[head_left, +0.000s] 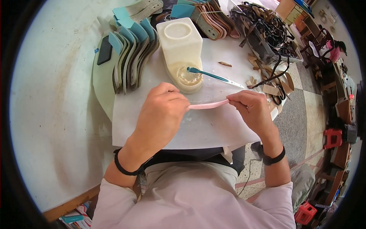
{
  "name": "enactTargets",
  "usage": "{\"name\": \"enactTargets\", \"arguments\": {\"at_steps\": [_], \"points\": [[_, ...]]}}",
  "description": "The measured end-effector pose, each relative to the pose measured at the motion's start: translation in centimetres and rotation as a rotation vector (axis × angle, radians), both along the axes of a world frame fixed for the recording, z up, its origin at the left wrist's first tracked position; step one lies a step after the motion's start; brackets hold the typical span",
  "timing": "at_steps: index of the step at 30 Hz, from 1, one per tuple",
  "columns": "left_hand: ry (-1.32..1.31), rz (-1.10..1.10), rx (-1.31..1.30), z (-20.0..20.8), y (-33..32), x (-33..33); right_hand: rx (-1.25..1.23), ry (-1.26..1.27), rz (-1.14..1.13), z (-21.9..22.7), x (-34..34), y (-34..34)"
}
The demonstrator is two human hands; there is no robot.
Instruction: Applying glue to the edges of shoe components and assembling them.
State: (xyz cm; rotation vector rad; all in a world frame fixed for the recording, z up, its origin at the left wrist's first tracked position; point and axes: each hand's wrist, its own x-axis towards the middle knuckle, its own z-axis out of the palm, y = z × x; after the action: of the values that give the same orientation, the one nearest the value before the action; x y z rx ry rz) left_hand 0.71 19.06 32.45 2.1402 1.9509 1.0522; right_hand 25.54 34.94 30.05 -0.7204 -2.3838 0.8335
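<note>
Stretched between both hands is a narrow pink strip [209, 105], bowed slightly downward over the white-covered table [171, 133]. My left hand [166, 108] pinches its left end; the fingertips are partly hidden behind the hand. At the other end, my right hand [251, 108] grips the strip between thumb and fingers. Just beyond the strip stands a cream plastic container [179, 47] with a crusted, open round mouth. A brush [213, 75] with teal and white parts rests with one end in that mouth, its other end reaching toward my right hand.
Stacked curved strips with teal ends [133, 53] stand at the left, beside a black phone [104, 50]. Another bundle of curved pieces [213, 21] lies at the back. A clear bin of dark straps [267, 34] and tan scraps [271, 89] occupy the right. A red stool [332, 138] stands on the floor.
</note>
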Motion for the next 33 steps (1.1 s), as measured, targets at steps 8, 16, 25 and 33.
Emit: {"name": "enactTargets", "arguments": {"at_steps": [8, 16, 25, 33], "points": [[0.009, -0.004, -0.002, -0.3, -0.1, 0.0, 0.388, -0.185, 0.183, 2.0, -0.9, 0.3], [-0.004, -0.007, 0.021, -0.6, -0.2, -0.2, 0.336, -0.231, 0.169, 2.4, -0.9, -0.2], [0.014, -0.013, 0.01, -0.4, -0.1, -0.3, 0.366, -0.266, 0.163, 3.1, -1.2, -0.5], [0.02, -0.013, 0.014, -0.6, -0.3, -0.4, 0.391, -0.246, 0.097, 3.1, -1.7, -1.5]]}}
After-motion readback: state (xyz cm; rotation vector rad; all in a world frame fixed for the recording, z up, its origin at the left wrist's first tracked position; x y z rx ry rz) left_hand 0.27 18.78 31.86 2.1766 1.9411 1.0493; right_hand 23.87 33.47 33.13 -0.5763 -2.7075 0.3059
